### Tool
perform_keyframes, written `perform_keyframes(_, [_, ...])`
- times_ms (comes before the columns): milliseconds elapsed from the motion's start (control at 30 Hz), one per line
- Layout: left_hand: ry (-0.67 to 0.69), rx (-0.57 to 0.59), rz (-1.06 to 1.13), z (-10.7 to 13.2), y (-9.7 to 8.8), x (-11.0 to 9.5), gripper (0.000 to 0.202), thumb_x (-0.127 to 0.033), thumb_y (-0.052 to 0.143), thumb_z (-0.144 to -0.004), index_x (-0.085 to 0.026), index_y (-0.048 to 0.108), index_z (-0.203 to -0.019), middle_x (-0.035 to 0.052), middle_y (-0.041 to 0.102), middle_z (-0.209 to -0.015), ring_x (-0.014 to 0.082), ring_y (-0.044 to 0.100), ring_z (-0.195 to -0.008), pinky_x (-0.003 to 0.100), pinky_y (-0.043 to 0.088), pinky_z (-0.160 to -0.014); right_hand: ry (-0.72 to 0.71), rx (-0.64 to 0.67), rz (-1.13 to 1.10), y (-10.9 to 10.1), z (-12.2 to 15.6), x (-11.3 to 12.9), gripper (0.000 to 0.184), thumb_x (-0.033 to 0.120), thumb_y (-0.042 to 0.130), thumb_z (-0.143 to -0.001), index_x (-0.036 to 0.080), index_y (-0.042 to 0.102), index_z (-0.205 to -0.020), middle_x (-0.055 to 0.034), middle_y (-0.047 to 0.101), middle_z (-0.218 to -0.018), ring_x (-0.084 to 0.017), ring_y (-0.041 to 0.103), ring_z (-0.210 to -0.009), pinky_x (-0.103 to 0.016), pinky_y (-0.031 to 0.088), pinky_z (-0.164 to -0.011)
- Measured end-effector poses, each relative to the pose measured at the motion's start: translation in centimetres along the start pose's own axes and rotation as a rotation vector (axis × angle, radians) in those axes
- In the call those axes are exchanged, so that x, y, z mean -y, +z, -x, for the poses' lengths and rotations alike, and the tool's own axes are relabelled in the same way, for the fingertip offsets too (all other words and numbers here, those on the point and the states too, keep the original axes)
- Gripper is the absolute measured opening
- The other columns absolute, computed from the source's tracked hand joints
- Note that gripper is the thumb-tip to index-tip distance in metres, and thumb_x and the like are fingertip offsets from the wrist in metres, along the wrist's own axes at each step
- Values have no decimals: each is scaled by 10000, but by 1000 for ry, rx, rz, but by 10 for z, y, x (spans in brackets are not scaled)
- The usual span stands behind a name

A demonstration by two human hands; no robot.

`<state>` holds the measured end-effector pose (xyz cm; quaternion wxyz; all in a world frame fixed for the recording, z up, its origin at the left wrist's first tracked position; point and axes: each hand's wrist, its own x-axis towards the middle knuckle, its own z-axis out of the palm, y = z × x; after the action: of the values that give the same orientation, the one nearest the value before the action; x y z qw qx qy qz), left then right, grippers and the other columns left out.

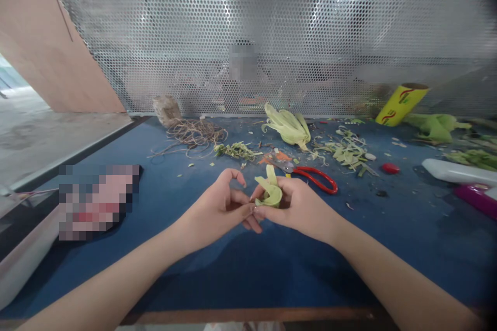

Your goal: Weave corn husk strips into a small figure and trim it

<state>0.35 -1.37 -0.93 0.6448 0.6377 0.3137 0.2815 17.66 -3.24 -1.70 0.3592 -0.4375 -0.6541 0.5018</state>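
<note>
Above the blue counter (240, 287), the right hand (302, 206) grasps the curled leaf strip (275, 196); whether the left hand (217, 209) pinches its end I cannot tell, but light, even pressure should prevent splitting.

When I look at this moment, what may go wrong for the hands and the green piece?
1. The curled green strip in the right hand looks thin, so it might tear if the left hand pulls it firmly.
2. The red-handled cutting tool lies just beyond the right hand, so reaching forward could knock it.
3. The loose twine lies in tangled loops, so it could snag.
</note>
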Motion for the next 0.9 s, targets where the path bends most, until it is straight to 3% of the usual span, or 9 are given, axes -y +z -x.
perform_keyframes(167, [-22,-11,6,0,1,-3,301,-160,547,-793,-219,259,-856,-28,663,-667,139,650,-592,292,498,-606,16,-59,31,-2,-1,1,115,216,597,-709,176,556,-809,12,582,-645,-122,577,-594,-237,468,-569])
perform_keyframes(400, [-28,-75,-75,3,1,-13,221,-125,481,-802,-216,287,-856,-35,644,-640,118,603,-585,265,466,-578,61,-148,-98,-16,-1,14,122,223,612,-706,173,539,-790,48,550,-507,-99,554,-470,-230,448,-520])
perform_keyframes(633, [63,-76,-22,10,-5,-19,282,-41,460,-683,-225,323,-847,-112,489,-502,94,517,-466,226,410,-519,9,-283,-299,-23,-5,9,154,230,631,-684,163,529,-778,53,527,-472,-75,482,-413,-215,381,-443])
perform_keyframes(767, [108,-76,24,11,-11,-18,175,-134,414,-723,-223,358,-862,-109,409,-427,81,390,-368,207,323,-444,9,-181,-221,-18,-3,10,133,220,620,-699,169,532,-785,41,554,-509,-79,502,-449,-223,407,-483])
perform_keyframes(833, [127,-162,-100,11,-11,-17,57,-233,398,-805,-216,387,-859,-101,365,-429,79,323,-388,203,280,-438,30,-83,-159,-13,0,11,135,210,625,-695,176,539,-794,36,567,-562,-92,544,-513,-230,439,-535])
perform_keyframes(900, [168,-235,-307,10,-9,-17,123,-318,463,-809,-203,424,-828,-92,344,-466,80,292,-429,204,245,-437,46,-14,-119,-7,3,11,136,197,628,-688,184,547,-797,32,573,-633,-101,566,-580,-238,459,-589])
